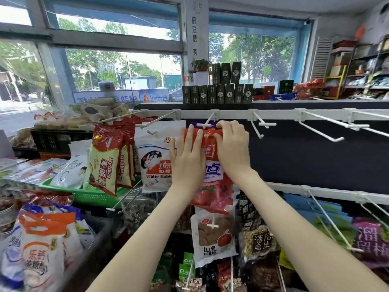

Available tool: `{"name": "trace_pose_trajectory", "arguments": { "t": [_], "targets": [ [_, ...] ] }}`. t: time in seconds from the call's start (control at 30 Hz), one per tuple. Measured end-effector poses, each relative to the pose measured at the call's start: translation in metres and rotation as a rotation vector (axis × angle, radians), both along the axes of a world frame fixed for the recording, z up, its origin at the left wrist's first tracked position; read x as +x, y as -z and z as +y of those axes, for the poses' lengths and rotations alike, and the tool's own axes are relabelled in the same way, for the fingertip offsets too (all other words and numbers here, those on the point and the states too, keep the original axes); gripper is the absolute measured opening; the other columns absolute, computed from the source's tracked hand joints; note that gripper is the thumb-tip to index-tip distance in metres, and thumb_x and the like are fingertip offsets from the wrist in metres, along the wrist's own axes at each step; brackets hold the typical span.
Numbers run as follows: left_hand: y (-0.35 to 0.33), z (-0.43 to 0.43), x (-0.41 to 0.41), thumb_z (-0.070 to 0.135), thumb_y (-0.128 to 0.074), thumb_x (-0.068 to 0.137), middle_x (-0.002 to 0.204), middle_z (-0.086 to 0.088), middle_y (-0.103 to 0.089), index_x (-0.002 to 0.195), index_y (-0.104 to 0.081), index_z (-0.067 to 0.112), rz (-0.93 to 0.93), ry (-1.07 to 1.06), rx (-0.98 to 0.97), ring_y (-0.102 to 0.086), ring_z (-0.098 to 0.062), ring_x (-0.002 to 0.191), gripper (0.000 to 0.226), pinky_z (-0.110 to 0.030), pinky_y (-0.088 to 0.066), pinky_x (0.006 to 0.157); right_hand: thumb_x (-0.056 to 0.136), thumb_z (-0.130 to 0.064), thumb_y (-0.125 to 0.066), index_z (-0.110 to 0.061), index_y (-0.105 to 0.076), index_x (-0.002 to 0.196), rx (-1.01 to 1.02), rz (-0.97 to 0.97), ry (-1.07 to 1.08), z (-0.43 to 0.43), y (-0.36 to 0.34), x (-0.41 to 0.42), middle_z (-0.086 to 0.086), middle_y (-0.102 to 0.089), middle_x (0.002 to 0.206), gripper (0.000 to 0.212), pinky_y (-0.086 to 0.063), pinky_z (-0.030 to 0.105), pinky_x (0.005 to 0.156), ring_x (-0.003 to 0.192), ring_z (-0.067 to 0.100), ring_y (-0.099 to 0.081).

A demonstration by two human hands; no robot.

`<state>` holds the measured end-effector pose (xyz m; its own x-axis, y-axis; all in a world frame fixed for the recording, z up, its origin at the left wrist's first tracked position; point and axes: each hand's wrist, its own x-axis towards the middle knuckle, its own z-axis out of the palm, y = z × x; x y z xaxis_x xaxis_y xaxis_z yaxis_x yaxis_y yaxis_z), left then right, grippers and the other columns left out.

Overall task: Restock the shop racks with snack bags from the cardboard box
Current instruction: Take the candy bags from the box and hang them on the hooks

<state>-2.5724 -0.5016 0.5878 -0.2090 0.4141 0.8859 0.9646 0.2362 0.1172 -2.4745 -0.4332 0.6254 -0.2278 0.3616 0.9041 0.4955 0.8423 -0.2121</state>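
L hand (187, 159) is pressing flat, fingers (190, 133) straight, on the red snack bag (211, 157) at the top-rail hook (207, 124); R hand (231, 148) is pinching its top edge w/ curled fingers. Risk, imo: the hole is missing the hook tip, so the bag is slipping off or tearing if forced. Green basket (90, 197), far left, is holding a white pouch (71, 171); cardboard box isn't showing.

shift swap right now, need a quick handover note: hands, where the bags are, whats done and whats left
Hands: the left hand lies flat, fingers straight, pressing the front of the red bag. The right hand curls over the bag's top edge at the hook on the upper rail.
Done: bags hang to the left, such as the white bag. Whether the red bag is fully on is unclear.
Left: seat it, then fill the bare hooks to the right. The cardboard box is out of view.
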Motion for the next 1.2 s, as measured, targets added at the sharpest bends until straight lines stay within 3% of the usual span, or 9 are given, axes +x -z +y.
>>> {"name": "trace_pose_trajectory", "arguments": {
  "t": [0.07, 0.17, 0.4, 0.6, 0.8, 0.9, 0.97, 1.13, 1.2],
  "targets": [
    [0.010, -0.002, 0.000, 0.030, -0.035, 0.097, 0.153, -0.012, -0.029, 0.144, -0.038, 0.015, 0.042, -0.018, -0.032, -0.011, -0.025, 0.144, 0.050, -0.047, -0.001, 0.117, 0.088, -0.011, -0.057, -0.011, -0.057, 0.118, 0.186, -0.103, 0.091, -0.006, 0.022, 0.005, 0.005, -0.060, 0.111, 0.030, -0.030, 0.033, 0.092, 0.106, 0.020, -0.050],
    [0.032, -0.011, 0.008, 0.030, -0.035, 0.097, 0.155, -0.017, -0.022, 0.147, -0.034, 0.016, 0.017, 0.023, -0.023, -0.009, -0.028, 0.145, 0.052, -0.046, -0.001, 0.118, 0.092, -0.015, -0.051, -0.010, -0.056, 0.127, 0.224, -0.143, 0.060, -0.021, 0.056, 0.013, 0.006, -0.058, 0.124, 0.036, -0.029, 0.035, 0.100, 0.121, 0.018, -0.045],
    [0.122, -0.067, 0.031, 0.022, -0.039, 0.096, 0.152, -0.017, -0.027, 0.144, -0.035, 0.007, -0.142, 0.118, -0.071, -0.019, -0.026, 0.143, 0.051, -0.044, -0.013, 0.118, 0.092, -0.013, -0.043, -0.006, -0.051, 0.130, 0.050, -0.232, -0.164, -0.079, 0.140, 0.030, 0.010, -0.055, 0.130, 0.039, -0.031, 0.036, 0.103, 0.127, 0.021, -0.043],
    [0.227, -0.149, 0.036, 0.017, -0.043, 0.095, 0.143, -0.013, -0.045, 0.133, -0.050, 0.002, -0.332, 0.024, -0.199, -0.038, -0.023, 0.135, 0.041, -0.041, -0.030, 0.113, 0.092, -0.011, -0.041, -0.003, -0.050, 0.131, -0.257, -0.390, -0.453, -0.134, 0.251, 0.021, 0.013, -0.054, 0.129, 0.041, -0.034, 0.039, 0.105, 0.125, 0.023, -0.043],
    [0.379, -0.253, 0.069, 0.016, -0.045, 0.090, 0.125, -0.018, -0.059, 0.124, -0.056, -0.002, -0.715, -0.248, -0.452, -0.051, -0.026, 0.117, 0.040, -0.031, -0.034, 0.106, 0.090, -0.011, -0.047, 0.000, -0.044, 0.136, -0.541, -0.800, -0.722, -0.199, 0.405, 0.008, 0.018, -0.050, 0.135, 0.048, -0.035, 0.041, 0.108, 0.128, 0.031, -0.044],
    [0.464, -0.305, 0.095, 0.012, -0.042, 0.087, 0.113, -0.019, -0.064, 0.118, -0.059, -0.003, -0.940, -0.355, -0.497, -0.059, -0.030, 0.106, 0.038, -0.031, -0.039, 0.096, 0.092, -0.006, -0.049, -0.006, -0.020, 0.149, -0.702, -1.140, -0.827, -0.233, 0.490, 0.006, 0.015, -0.027, 0.153, 0.064, -0.017, 0.033, 0.114, 0.142, 0.027, -0.023],
    [0.521, -0.332, 0.114, 0.015, -0.038, 0.086, 0.111, -0.019, -0.065, 0.118, -0.059, -0.003, -1.079, -0.431, -0.544, -0.062, -0.032, 0.101, 0.042, -0.029, -0.038, 0.091, 0.091, -0.004, -0.049, -0.005, -0.020, 0.149, -0.785, -1.273, -0.874, -0.254, 0.549, 0.009, 0.016, -0.029, 0.151, 0.064, -0.012, 0.027, 0.112, 0.140, 0.029, -0.025],
    [0.623, -0.361, 0.142, 0.027, -0.043, 0.094, 0.133, -0.016, -0.051, 0.148, -0.019, 0.006, -1.662, -0.672, -0.848, -0.056, -0.034, 0.114, 0.062, -0.039, -0.045, 0.086, 0.096, -0.005, -0.041, -0.013, -0.014, 0.151, -0.969, -1.545, -0.818, -0.291, 0.669, 0.029, 0.010, -0.032, 0.146, 0.062, -0.030, 0.034, 0.104, 0.131, 0.028, -0.037],
    [0.654, -0.365, 0.144, 0.034, -0.045, 0.096, 0.128, -0.019, -0.054, 0.144, -0.026, 0.004, -1.890, -0.618, -1.135, -0.059, -0.036, 0.109, 0.060, -0.036, -0.047, 0.082, 0.095, -0.006, -0.042, -0.013, -0.009, 0.151, -1.032, -1.715, -0.663, -0.295, 0.703, 0.042, 0.011, -0.029, 0.144, 0.065, -0.035, 0.037, 0.100, 0.127, 0.031, -0.041]
  ]
}}
